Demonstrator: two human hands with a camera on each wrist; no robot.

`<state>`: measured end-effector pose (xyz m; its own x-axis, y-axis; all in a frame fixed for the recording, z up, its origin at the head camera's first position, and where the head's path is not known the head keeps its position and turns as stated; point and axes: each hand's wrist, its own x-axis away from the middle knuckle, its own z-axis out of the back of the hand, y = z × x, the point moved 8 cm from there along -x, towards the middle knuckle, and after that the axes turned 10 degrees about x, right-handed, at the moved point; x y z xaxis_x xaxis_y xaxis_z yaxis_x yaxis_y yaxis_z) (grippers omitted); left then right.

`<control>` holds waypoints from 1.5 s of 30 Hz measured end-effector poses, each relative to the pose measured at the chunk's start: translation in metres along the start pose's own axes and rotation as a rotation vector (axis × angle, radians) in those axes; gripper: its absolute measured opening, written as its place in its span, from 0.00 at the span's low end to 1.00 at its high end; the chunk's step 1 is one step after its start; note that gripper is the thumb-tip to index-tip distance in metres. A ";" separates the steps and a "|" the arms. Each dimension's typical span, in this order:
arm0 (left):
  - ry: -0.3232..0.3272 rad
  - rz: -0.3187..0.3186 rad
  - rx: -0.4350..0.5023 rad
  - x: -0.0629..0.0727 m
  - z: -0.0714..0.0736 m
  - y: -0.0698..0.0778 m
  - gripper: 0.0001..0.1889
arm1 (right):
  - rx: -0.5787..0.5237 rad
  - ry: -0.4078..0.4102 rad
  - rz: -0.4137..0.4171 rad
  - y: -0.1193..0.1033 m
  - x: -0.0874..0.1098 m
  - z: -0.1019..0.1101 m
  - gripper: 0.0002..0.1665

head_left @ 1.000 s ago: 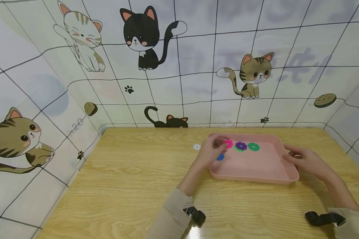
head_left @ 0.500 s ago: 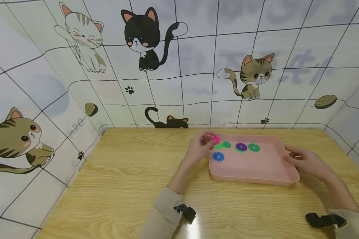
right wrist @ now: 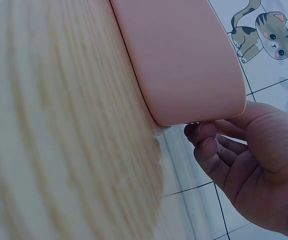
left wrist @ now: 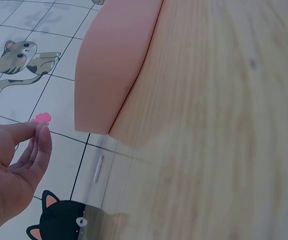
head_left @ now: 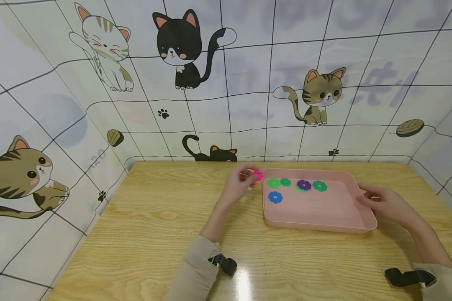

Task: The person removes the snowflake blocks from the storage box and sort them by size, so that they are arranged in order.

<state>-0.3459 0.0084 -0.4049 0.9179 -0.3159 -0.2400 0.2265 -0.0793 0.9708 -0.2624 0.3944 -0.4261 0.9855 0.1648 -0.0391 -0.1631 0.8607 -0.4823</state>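
Observation:
My left hand (head_left: 236, 182) pinches a pink snowflake disc (head_left: 258, 175) between thumb and fingertips, just outside the left rim of the pink tray (head_left: 316, 215). In the left wrist view the same pink disc (left wrist: 43, 118) shows above the fingertips. A white snowflake disc (head_left: 250, 188) lies on the table, mostly hidden beneath that hand. At the tray's right side my right hand (head_left: 388, 202) grips the wall, thumb over the rim and fingers outside. Inside the tray lie a blue disc (head_left: 275, 197), a light green disc (head_left: 274, 183) and a purple disc (head_left: 304, 184) overlapping another green one.
Two darker green discs, a small one (head_left: 285, 182) and a larger one (head_left: 319, 186), also lie along the tray's back. The wooden table (head_left: 165, 217) runs up to a cat-patterned wall (head_left: 248, 104). Black straps (head_left: 224, 264) sit on both sleeves.
My left hand has lifted the pink disc out over the tray's left rim and moved left with it, uncovering the blue and green discs. The right hand stays on the tray.

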 end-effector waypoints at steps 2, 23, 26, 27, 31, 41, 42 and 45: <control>0.015 0.006 -0.008 0.001 0.006 -0.001 0.11 | -0.006 0.005 0.005 0.000 0.000 0.000 0.35; 0.165 0.226 -0.153 0.008 0.050 -0.025 0.07 | 0.028 -0.011 -0.026 0.001 -0.001 0.000 0.36; 0.165 0.229 -0.185 0.008 0.051 -0.026 0.06 | 0.027 -0.011 -0.028 0.001 -0.001 0.000 0.36; 0.164 0.231 -0.192 0.008 0.052 -0.027 0.05 | 0.024 -0.011 -0.028 0.002 -0.001 0.000 0.36; 0.157 0.239 -0.219 0.009 0.053 -0.029 0.05 | 0.018 -0.012 -0.028 0.002 -0.001 -0.001 0.36; 0.153 0.221 -0.432 0.007 0.058 -0.031 0.05 | -0.006 -0.014 -0.029 0.002 -0.001 -0.001 0.36; 0.152 0.222 -0.438 0.007 0.059 -0.031 0.06 | -0.009 -0.016 -0.030 0.002 -0.001 -0.001 0.36; 0.150 0.222 -0.442 0.007 0.059 -0.033 0.06 | -0.007 -0.019 -0.036 0.002 -0.001 -0.002 0.36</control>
<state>-0.3661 -0.0472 -0.4391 0.9887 -0.1383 -0.0572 0.1076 0.3916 0.9138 -0.2634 0.3955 -0.4284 0.9898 0.1426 -0.0051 -0.1269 0.8631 -0.4889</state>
